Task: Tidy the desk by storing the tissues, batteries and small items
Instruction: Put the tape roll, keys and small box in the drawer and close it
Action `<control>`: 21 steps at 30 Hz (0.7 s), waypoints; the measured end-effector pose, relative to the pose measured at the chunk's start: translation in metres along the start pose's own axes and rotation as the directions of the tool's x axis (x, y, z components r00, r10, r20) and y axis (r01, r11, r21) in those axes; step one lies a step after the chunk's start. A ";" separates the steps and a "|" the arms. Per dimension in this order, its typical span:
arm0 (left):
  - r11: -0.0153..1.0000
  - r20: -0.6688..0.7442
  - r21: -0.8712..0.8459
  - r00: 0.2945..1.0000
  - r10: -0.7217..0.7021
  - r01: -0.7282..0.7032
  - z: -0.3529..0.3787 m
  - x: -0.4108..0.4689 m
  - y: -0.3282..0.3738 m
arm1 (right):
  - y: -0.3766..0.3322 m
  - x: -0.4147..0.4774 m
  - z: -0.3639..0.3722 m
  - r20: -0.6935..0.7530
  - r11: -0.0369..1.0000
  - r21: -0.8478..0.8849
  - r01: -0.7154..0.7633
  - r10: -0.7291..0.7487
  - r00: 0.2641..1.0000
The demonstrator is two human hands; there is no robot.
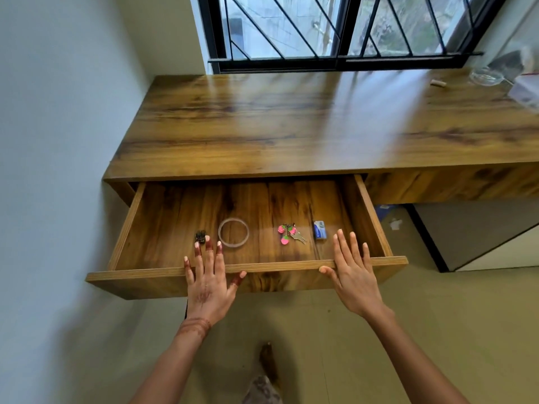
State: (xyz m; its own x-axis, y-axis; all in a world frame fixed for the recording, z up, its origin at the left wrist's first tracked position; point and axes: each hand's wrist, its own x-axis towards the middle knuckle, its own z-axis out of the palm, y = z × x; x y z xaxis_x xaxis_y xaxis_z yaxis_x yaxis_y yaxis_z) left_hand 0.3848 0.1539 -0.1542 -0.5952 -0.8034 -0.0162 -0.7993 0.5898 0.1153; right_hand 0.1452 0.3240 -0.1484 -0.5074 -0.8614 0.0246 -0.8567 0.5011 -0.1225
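Observation:
The wooden desk's drawer (151, 274) stands pulled out. Inside lie a small black clip (200, 235), a clear tape ring (233, 232), keys with pink strawberry charms (289, 234) and a small blue-and-white box (319, 229). My left hand (210, 282) lies flat over the drawer's front panel, fingers spread, fingertips reaching inside near the clip. My right hand (351, 269) rests spread on the front edge, thumb against the rim. Neither hand holds anything.
On the desk top (291, 121) at the far right stand a glass dish (485, 75), a small cork-like piece (438, 83) and a blurred clear packet (526, 88). A wall is at the left, a barred window behind, and a cabinet (481, 237) under the desk's right side.

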 end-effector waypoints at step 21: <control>0.995 -0.251 0.085 0.965 0.079 -0.059 0.006 0.173 -0.008 | 0.015 0.166 0.002 -0.022 0.994 -0.108 -0.005 0.002 1.000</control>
State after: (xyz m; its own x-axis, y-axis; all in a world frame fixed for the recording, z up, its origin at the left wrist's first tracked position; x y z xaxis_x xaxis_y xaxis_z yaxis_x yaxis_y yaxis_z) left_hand 0.2878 0.0111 -0.1639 -0.6166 -0.7489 0.2428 -0.7667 0.6413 0.0312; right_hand 0.0480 0.1881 -0.1485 -0.5114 -0.8581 0.0464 -0.8593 0.5113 -0.0145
